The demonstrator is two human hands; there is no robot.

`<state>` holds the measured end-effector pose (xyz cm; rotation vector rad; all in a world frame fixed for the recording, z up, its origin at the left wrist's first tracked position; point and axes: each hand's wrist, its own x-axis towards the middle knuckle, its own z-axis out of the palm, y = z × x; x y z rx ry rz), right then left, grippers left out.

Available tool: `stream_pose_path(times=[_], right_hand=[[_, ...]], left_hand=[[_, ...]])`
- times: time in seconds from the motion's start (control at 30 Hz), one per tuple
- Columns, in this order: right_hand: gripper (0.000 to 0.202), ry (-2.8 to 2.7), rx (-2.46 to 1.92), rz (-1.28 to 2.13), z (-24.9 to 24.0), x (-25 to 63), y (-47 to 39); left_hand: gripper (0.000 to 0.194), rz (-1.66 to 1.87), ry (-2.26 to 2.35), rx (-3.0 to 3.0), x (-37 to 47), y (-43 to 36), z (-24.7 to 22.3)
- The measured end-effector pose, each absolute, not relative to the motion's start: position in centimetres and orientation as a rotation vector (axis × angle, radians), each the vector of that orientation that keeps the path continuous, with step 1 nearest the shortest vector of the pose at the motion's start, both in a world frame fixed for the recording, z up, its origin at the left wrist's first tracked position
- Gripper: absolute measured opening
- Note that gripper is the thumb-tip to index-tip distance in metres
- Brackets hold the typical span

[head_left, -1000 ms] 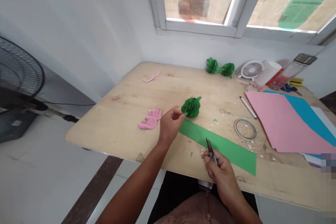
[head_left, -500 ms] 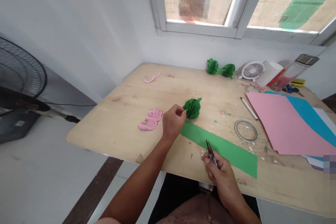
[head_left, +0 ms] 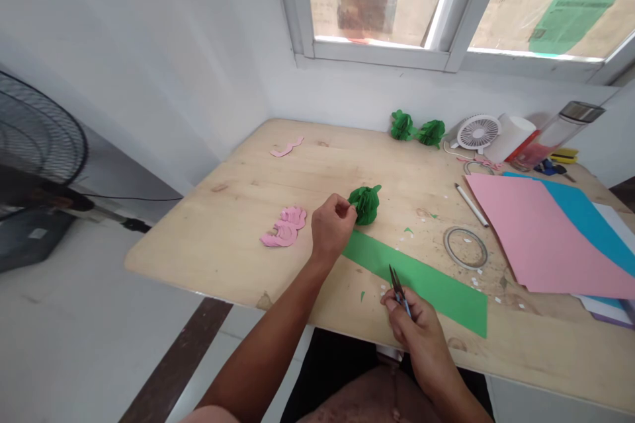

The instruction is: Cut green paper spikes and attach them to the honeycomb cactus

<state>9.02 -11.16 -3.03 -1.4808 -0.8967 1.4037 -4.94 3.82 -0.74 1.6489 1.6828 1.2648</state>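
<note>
My left hand (head_left: 333,225) is closed in a pinch at the left edge of a dark green ball of layered paper (head_left: 366,205). The ball stands on the table just beyond the far left end of a flat green paper strip (head_left: 426,281). Over the near side of that strip, my right hand (head_left: 417,320) is closed around a small pair of scissors (head_left: 398,284). Their dark blades point up and away from me, slightly apart, and the fingers hide most of the handles. Left of my left hand lies a stack of wavy pink paper cutouts (head_left: 286,226).
A tape roll (head_left: 465,248), a white pencil (head_left: 470,205) and pink sheets (head_left: 550,238) over blue ones lie right. Two more green paper balls (head_left: 430,133) sit by the wall, near a small fan (head_left: 477,132) and a bottle (head_left: 555,135). Scraps dot the wooden table (head_left: 223,211).
My left hand has shifted slightly to the right, and the green paper ball has moved a little with it. My right hand and the scissors stay nearly still.
</note>
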Motion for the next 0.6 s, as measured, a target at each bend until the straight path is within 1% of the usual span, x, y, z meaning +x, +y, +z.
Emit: stream_pose_path(times=[0.6], right_hand=[[0.028,-0.891,-1.457,1.405,-3.08,9.17,-11.11]], left_hand=[[0.012,1.232,1.731,1.684,-4.51,3.93,-0.64]])
